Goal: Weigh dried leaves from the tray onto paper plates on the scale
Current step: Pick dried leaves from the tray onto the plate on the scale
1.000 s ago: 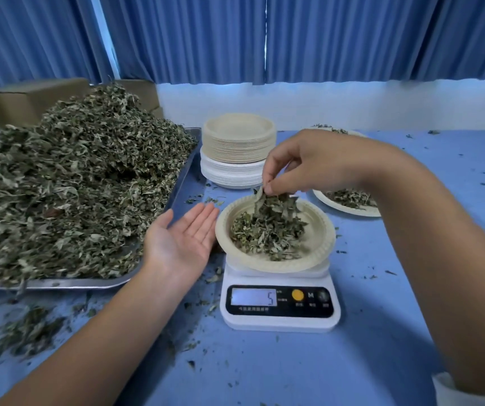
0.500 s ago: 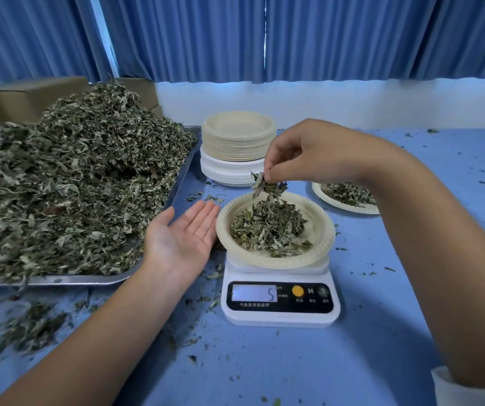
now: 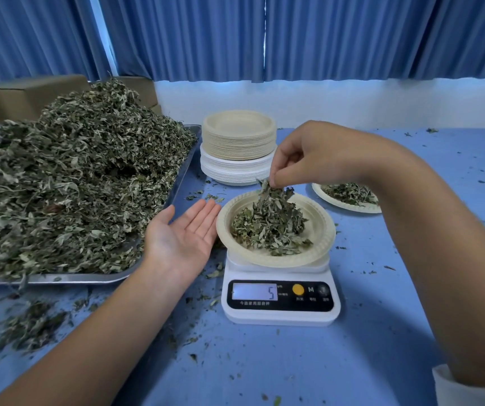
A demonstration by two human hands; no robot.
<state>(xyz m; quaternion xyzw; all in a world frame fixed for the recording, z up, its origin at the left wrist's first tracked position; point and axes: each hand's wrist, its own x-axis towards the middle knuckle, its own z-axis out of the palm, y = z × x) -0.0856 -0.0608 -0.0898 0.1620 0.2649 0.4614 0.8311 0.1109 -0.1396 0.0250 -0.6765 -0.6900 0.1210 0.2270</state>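
Left hand (image 3: 182, 232) lies palm up, fingers straight and together, forearm extending from the near left corner of the blue table (image 3: 381, 341). Right hand (image 3: 308, 153) is raised, fingers curled downward, thumb and fingertips pinching a tuft of dried green leaves (image 3: 266, 189).

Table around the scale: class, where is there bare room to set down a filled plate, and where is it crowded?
Freest: the table in front of the scale, between the forearms, with only crumbs; also the far right, beyond the second filled plate. Crowded: left, where the left hand is by the tray and spilled leaves; behind, the plate stack.
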